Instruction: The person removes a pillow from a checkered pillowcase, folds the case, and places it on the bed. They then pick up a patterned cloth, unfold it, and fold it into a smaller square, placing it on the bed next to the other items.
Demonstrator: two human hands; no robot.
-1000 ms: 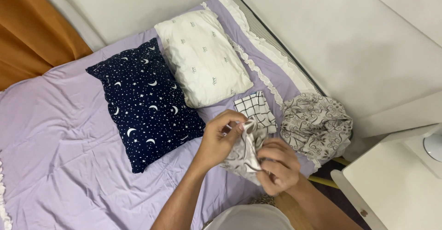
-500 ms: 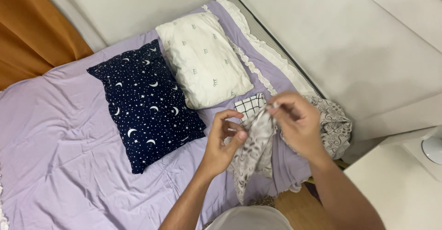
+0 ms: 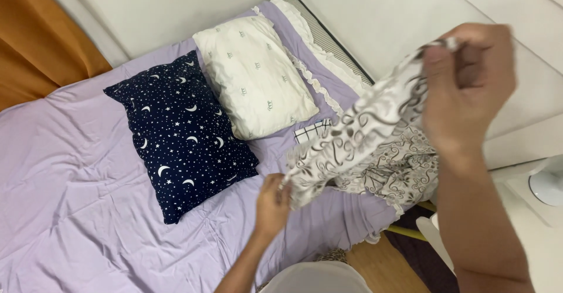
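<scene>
We stretch white cloth with brown swirl print (image 3: 358, 134) above bed's right edge: right hand (image 3: 469, 85) pinches top corner high, left hand (image 3: 272, 202) clamps lower corner. Best keep both grips firm, cloth taut, corners level.

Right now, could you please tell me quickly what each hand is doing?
Left hand: closed, gripping the lower end of the patterned cloth.
Right hand: closed, holding the upper end of the same cloth, raised.
</scene>
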